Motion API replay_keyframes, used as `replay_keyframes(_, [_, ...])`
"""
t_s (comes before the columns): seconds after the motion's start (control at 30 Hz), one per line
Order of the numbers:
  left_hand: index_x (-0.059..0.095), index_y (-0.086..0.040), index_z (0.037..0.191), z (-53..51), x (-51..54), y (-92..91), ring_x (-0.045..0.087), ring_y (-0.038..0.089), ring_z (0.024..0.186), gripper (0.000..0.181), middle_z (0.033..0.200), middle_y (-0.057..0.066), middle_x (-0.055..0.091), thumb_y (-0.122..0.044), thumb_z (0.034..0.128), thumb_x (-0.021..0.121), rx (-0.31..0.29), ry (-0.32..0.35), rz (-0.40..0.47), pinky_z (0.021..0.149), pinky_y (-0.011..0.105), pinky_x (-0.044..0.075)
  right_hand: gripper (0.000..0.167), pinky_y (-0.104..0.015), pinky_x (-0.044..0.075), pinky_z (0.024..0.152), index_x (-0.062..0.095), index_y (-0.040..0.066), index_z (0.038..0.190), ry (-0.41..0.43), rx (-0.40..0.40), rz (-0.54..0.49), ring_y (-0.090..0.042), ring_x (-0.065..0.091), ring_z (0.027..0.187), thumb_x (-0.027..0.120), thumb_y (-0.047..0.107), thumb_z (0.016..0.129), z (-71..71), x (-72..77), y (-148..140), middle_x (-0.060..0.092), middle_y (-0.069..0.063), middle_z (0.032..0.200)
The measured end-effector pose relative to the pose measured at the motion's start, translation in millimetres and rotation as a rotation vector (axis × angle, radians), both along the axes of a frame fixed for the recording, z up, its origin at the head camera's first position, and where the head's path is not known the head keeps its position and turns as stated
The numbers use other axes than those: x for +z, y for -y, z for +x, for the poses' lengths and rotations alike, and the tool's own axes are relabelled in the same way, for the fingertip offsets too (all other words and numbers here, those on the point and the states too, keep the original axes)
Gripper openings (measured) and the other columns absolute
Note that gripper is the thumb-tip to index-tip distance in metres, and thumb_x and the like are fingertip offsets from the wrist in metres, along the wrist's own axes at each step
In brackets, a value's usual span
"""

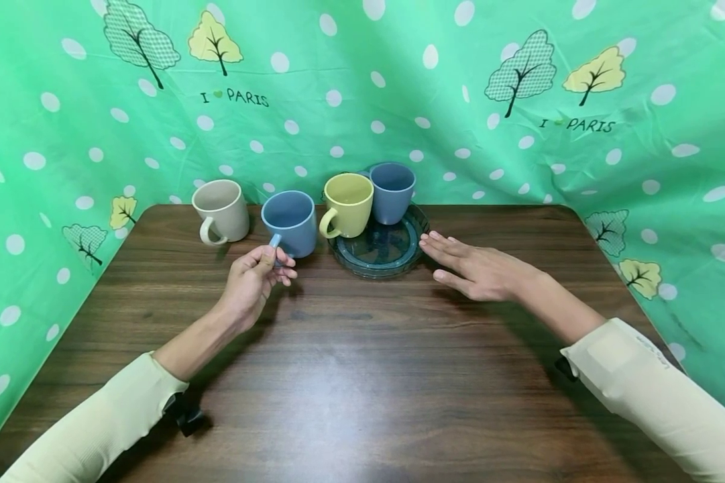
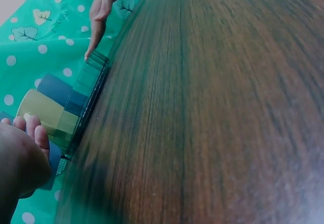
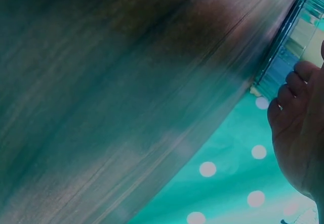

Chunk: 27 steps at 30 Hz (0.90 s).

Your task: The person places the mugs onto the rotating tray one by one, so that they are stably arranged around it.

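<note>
A blue mug [image 1: 294, 228] stands left of a clear glass dish [image 1: 379, 258]; my left hand [image 1: 255, 278] pinches its handle between thumb and fingers. Inside the dish are a yellow mug [image 1: 353, 204] and, behind it to the right, a second blue mug [image 1: 392, 194]. At the dish's right rim, my right hand [image 1: 479, 268] has its fingers straight, the tips at or very near the glass. Whether they touch it I cannot tell. In the left wrist view, the left hand [image 2: 30, 148] hides most of the mug it holds.
A light grey mug [image 1: 223, 213] stands at the back left of the brown wooden table [image 1: 338, 376], its handle toward the front. Right behind the table's back edge hangs a green dotted cloth [image 1: 434, 121], which also runs along both sides.
</note>
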<state>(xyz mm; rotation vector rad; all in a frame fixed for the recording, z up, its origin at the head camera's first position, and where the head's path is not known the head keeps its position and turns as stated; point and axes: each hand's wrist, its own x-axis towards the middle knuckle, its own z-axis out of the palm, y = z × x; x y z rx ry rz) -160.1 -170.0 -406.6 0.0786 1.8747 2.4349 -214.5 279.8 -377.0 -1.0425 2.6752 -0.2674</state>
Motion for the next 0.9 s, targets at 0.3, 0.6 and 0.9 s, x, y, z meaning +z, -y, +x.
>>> replay_keyframes(0.3, [0.066,-0.008,0.099,0.6,-0.6,0.4,0.076,0.012,0.086,0.036,0.097,-0.001,0.076,-0.014,0.1236,0.039,0.003,-0.004,0.008,0.079,0.023,0.063,0.068,-0.065,0.026,0.141,0.021,0.021,0.182,-0.005,0.012,-0.013,-0.037,0.016,0.178,0.045,0.044,0.123,6.4,-1.4,1.0,0.014,-0.008,0.192])
replay_keyframes(0.6, [0.067,-0.009,0.100,1.4,-3.6,3.2,0.076,0.012,0.086,0.036,0.097,-0.001,0.076,-0.017,0.1235,0.040,-0.008,-0.009,0.018,0.079,0.023,0.063,0.068,-0.063,0.026,0.141,0.023,0.020,0.181,-0.016,0.027,-0.015,-0.035,0.017,0.178,0.046,0.044,0.123,10.8,-2.3,4.3,0.015,-0.006,0.192])
replay_keyframes(0.9, [0.070,-0.011,0.100,3.4,-1.0,0.5,0.077,0.011,0.086,0.035,0.098,-0.002,0.077,-0.024,0.1223,0.045,-0.020,-0.015,0.010,0.080,0.023,0.064,0.066,-0.066,0.030,0.139,0.025,0.022,0.181,-0.022,0.015,-0.008,-0.038,0.020,0.177,0.046,0.046,0.123,13.0,-1.2,6.3,0.017,-0.005,0.191])
